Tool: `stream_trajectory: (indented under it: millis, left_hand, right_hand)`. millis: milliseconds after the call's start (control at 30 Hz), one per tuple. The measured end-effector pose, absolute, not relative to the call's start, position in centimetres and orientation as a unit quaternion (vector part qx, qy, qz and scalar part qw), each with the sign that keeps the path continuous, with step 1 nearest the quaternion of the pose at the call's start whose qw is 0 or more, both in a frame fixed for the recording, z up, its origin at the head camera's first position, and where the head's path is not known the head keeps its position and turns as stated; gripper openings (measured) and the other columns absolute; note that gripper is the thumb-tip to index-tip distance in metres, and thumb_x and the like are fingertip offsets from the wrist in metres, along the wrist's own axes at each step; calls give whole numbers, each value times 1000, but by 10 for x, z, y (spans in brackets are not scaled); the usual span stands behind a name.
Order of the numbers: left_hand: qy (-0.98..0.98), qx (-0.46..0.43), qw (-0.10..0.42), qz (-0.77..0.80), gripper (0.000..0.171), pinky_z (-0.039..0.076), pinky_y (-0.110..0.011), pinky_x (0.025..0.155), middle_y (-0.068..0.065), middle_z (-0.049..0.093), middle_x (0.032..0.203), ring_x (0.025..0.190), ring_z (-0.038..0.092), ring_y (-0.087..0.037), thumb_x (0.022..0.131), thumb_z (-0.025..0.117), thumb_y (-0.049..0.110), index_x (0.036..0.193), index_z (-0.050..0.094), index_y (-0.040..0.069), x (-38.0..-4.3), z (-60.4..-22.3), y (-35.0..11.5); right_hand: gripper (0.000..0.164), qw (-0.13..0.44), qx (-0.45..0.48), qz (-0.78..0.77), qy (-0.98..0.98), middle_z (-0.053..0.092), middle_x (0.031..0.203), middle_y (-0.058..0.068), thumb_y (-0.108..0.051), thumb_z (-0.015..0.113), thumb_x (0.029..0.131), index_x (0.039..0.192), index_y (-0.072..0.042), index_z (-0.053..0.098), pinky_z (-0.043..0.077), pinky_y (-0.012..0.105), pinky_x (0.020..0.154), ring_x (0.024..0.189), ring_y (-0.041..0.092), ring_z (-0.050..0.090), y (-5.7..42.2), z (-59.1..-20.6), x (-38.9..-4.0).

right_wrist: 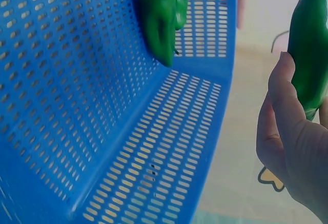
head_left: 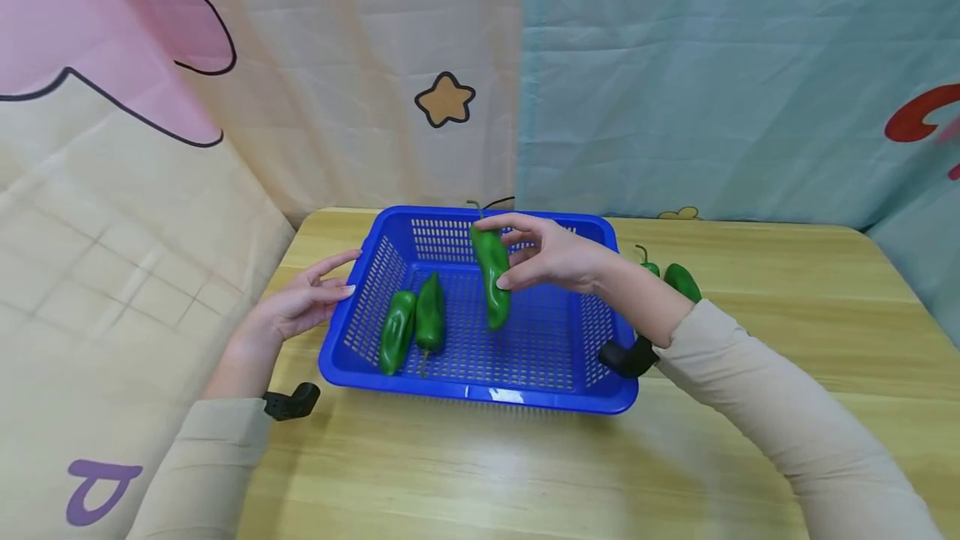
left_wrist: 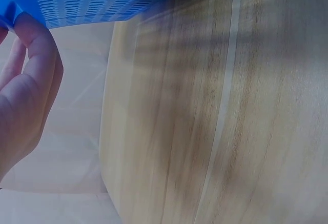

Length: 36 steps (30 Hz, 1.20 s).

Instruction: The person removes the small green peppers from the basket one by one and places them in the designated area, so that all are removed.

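My right hand pinches a long green pepper between thumb and fingers, above the blue plastic basket. The pepper hangs nearly upright with its stem at the top; the right wrist view shows this pepper beside the curled fingers. Two more green peppers, one and another, lie in the left part of the basket. At the basket's left rim, my left hand touches the edge with fairly straight fingers. The left wrist view shows fingertips against the rim, partly hidden by it.
Right of the basket, partly behind my right forearm, green peppers lie on the wooden table. Printed curtains hang behind and at the sides of the table. A black wrist device sits on each arm.
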<state>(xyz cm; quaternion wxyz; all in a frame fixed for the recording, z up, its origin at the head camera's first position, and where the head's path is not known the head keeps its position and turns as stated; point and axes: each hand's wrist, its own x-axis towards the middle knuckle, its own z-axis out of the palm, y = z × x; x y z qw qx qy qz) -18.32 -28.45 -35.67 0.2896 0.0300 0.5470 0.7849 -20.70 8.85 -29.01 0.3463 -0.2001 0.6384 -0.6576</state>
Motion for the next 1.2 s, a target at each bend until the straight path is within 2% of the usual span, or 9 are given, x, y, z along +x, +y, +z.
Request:
stream_trajectory:
  millis: [667,1033,1200]
  left_hand:
    - [556,10,285,781,57,55,-30,76,-11,64,103,87,65,-20,93,46,-9,140,25,15,-185,-352,-281]
    - [545,27,288,787,51,55,-30,77,-11,64,103,87,65,-21,93,45,-8,135,35,18,-183,-356,-284]
    - [540,32,290,790,53,55,-29,76,-11,64,104,87,65,-20,94,43,-10,138,30,17,-183,-358,-284]
  right_hand:
    - [74,295,-195,-645,678,29,131,18,11,63,78,142,-13,35,53,38,80,96,25,59,134,-278,-206]
    - [73,293,-194,-633,690,29,131,18,9,64,79,141,-16,36,52,39,83,101,26,57,163,-280,-203]
    - [72,287,-184,-621,705,19,140,18,5,66,80,141,-18,36,50,37,84,109,30,48,175,-280,-200]
